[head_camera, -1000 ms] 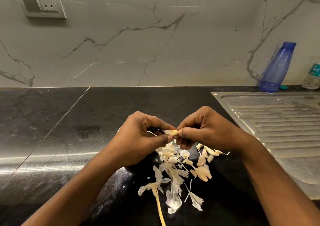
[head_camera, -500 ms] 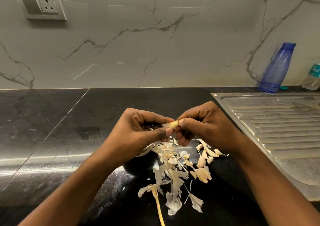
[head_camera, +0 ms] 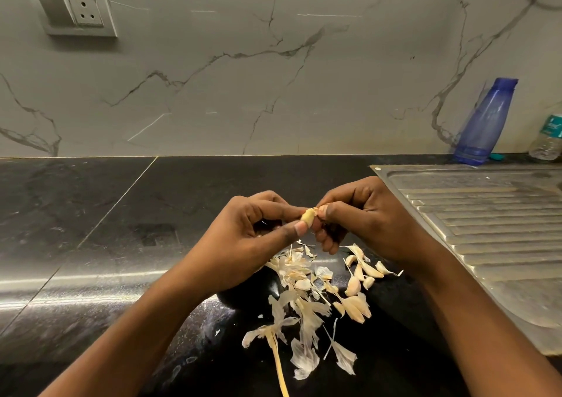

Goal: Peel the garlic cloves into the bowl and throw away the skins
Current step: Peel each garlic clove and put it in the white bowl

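Pinching a garlic clove (head_camera: 308, 217) between thumb and forefinger, the left hand (head_camera: 249, 244) holds it in the air above the black counter (head_camera: 121, 214). The clove's long axis is tilted: its lower end sits against the left thumb tip, and its upper end points up and to the right, into the right hand (head_camera: 368, 217). The right thumb and forefinger pinch that upper end, where a small flap of skin stands loose; the remaining right fingers curl underneath. Papery skins (head_camera: 299, 275) lie scattered on the counter below the hands, with unpeeled cloves (head_camera: 362, 275) just to their right. A dark bowl (head_camera: 267, 287) shows partly beneath the left wrist. A steel drainboard (head_camera: 486, 229) lies at the right.
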